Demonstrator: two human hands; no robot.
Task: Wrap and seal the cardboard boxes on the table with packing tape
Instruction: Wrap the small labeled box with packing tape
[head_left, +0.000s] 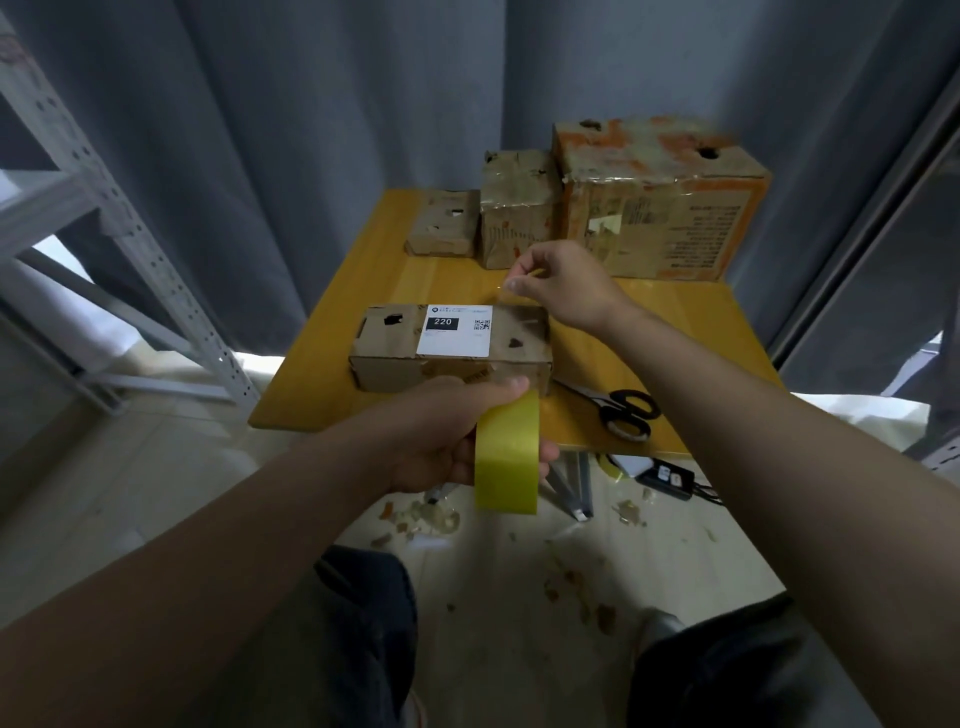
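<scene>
Left-hand grip, head view: fingers and thumb of the left hand (441, 436) curl round a yellow tape roll (508, 457), held on edge just off the table's near edge, in front of the nearest box.
Right-hand grip: the right hand (561, 286) pinches, thumb against forefinger, the end of a faint clear strip (501, 289), raised above that box's far right corner; how the strip runs back to the roll cannot be told.
Box in work: a brown cardboard box (452, 358) lies flat near the middle of the yellow table (332, 332), its long side toward the near edge, with a white label (454, 338) reading "220" on top.
Waiting boxes: three stand in a row along the table's far edge: a small flat box (444, 223), a taller middle box (517, 208) and a large box (660, 197) with orange print at the far right corner.
Scissors: black-handled scissors (623, 410) lie near the near right corner, just right of the box in work.
Surroundings: a grey curtain (311, 104) hangs behind, a white metal rack (104, 208) stands at left, and tape scraps (426, 519) and a black device (667, 475) lie on the floor below the near edge.
</scene>
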